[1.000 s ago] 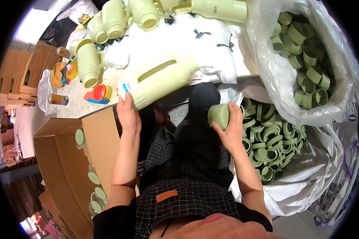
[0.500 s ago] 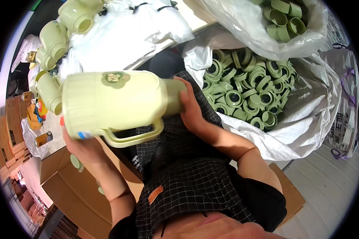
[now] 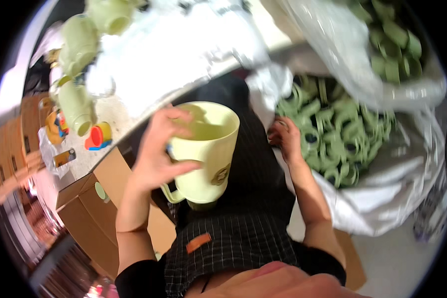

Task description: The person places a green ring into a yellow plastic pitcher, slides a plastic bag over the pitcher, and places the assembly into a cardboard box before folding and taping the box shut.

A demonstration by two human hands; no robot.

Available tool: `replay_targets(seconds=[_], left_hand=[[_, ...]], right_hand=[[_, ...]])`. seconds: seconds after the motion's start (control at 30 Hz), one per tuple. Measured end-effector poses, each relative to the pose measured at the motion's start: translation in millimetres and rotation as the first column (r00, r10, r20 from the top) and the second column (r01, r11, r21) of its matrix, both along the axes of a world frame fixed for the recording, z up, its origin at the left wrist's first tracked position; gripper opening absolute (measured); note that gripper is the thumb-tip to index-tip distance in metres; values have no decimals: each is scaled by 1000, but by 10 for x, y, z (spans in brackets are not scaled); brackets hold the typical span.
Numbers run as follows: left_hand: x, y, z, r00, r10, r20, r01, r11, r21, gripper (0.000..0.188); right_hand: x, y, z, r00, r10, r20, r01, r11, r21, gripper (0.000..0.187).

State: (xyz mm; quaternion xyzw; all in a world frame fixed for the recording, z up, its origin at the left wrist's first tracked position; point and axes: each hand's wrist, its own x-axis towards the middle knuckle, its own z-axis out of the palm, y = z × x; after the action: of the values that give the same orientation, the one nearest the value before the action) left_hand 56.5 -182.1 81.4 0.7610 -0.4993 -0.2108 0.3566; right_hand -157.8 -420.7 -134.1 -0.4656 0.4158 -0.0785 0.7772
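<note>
A pale green thermos jug body (image 3: 208,166) stands bottom up on my lap, its wide round opening facing up and a darker green cap beneath. Its handle is on the left, and a dark round label marks the wall. My left hand (image 3: 159,149), smeared by motion, is at the jug's left side with thumb and fingers spread apart. Off to the right, my right hand (image 3: 287,139) is beside the sack of loose parts. Its fingers are bent and apart, with nothing visible in them. Green ring-shaped plastic parts (image 3: 333,134) fill that white sack (image 3: 377,213).
A clear bag (image 3: 328,54) of green cups lies at the far right. White plastic-wrapped items (image 3: 184,44) cover the table ahead. More pale green jugs (image 3: 77,107) line its left side, near a red, yellow and blue object (image 3: 100,135). A cardboard box (image 3: 84,218) stands at lower left.
The jug has gone from lying sideways between both hands to bottom up on my lap. My right hand has let go of its cap end and moved right to the sack. The left hand's fingers have spread.
</note>
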Motion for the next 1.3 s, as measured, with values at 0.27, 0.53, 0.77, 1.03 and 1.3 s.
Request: replay_targets(seconds=[0.27,0.53,0.77,1.03,1.3], left_hand=[[-564,535,-558,719,613,-328,-667,741,-78,89],[-797,1200,-1340,416,761,-499,-845,526,98,51],[-639,903,-763,823,374,-428,-434,900,-49,46],[-760,1030,-878,848,223,-481,-356,912,-204,41],[-830,1375,-894,728,236,-644,-446,876,-183,39]], right_hand=[[-87,-165,-3681,604,-9,-797,-145,982,-120,82],[-33,-256,-2529,681,-449,-579,36,810,-586,54],[-428,-792,-747,984,-179,-14,104,632,-768,36],[787,303,1695,640,752,159,-138,316,-939,64],[576,741,1770,415,910,11,-166,88,-982,64]])
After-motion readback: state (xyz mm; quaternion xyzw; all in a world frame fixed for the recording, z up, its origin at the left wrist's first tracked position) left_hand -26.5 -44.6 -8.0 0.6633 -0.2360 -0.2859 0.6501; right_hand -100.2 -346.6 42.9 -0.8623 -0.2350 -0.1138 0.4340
